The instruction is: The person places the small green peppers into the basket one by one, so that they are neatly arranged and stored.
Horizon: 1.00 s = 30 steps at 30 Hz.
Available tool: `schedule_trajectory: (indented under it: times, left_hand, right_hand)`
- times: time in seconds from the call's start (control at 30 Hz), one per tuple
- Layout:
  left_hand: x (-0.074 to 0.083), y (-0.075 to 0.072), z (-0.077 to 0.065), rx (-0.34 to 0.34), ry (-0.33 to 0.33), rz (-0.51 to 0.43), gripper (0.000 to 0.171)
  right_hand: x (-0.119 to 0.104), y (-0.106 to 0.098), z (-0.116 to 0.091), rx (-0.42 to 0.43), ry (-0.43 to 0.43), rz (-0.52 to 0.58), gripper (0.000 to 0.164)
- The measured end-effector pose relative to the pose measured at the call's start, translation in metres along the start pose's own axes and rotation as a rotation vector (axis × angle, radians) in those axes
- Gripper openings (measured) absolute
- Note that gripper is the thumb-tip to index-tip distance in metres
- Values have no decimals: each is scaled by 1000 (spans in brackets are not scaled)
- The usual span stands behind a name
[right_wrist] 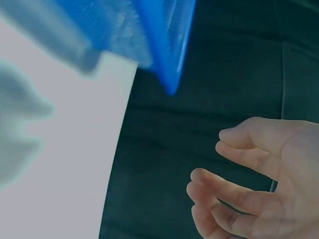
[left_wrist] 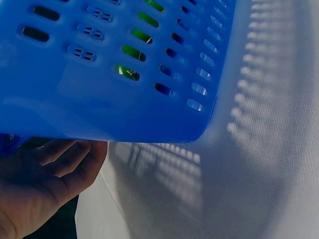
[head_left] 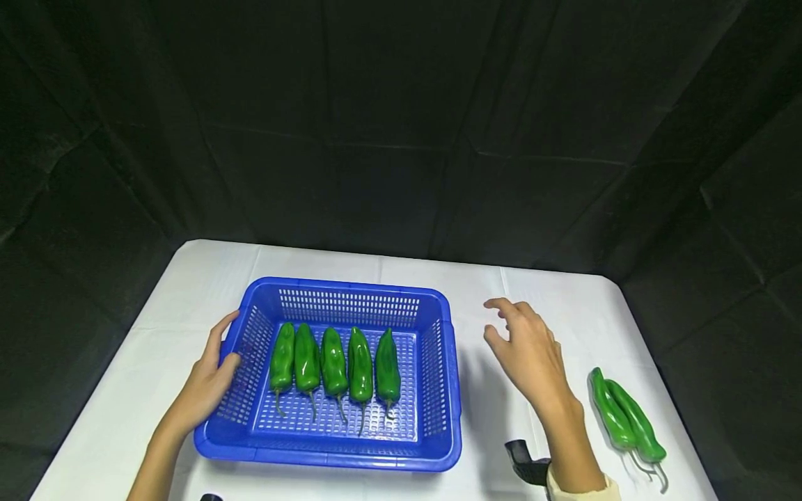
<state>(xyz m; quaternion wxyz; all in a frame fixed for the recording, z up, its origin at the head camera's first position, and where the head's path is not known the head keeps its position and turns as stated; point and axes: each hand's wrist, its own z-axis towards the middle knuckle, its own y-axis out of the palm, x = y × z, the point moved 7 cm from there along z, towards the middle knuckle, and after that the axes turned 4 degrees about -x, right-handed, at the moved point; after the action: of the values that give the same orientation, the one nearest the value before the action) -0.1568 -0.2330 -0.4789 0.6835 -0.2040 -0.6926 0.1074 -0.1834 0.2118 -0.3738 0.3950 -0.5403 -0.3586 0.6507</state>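
A blue plastic basket (head_left: 326, 459) with slotted walls stands on the white table. Several green peppers (head_left: 334, 362) lie side by side in it, stems toward the near side. My left hand (head_left: 207, 383) grips the basket's left rim, thumb over the inner side; in the left wrist view, its fingers (left_wrist: 92, 162) are at the rim. To the right of the basket, my right hand (head_left: 529, 348) hovers above the table, fingers loosely bent and holding nothing. Two more green peppers (head_left: 617, 410) lie together on the table, right of that hand.
The white table (head_left: 551, 285) has dark cloth (head_left: 388, 139) behind it and at both sides. A black wrist camera mount (head_left: 529, 465) sits at my right wrist, and part of another black object (head_left: 211, 497) shows at the bottom edge.
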Motion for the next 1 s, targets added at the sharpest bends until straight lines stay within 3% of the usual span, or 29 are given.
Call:
schedule_trajectory:
  times: [0.3, 0.63, 1.0]
  left_hand:
    - [0, 0, -1, 4, 15, 13, 67]
    - [0, 0, -1, 3, 12, 8, 67]
    - [1, 0, -1, 2, 15, 7, 68]
  right_hand:
    - [67, -14, -23, 12, 110, -46, 36]
    - [143, -13, -53, -65, 262, -98, 48]
    - [197, -4, -72, -137, 435, -128, 55]
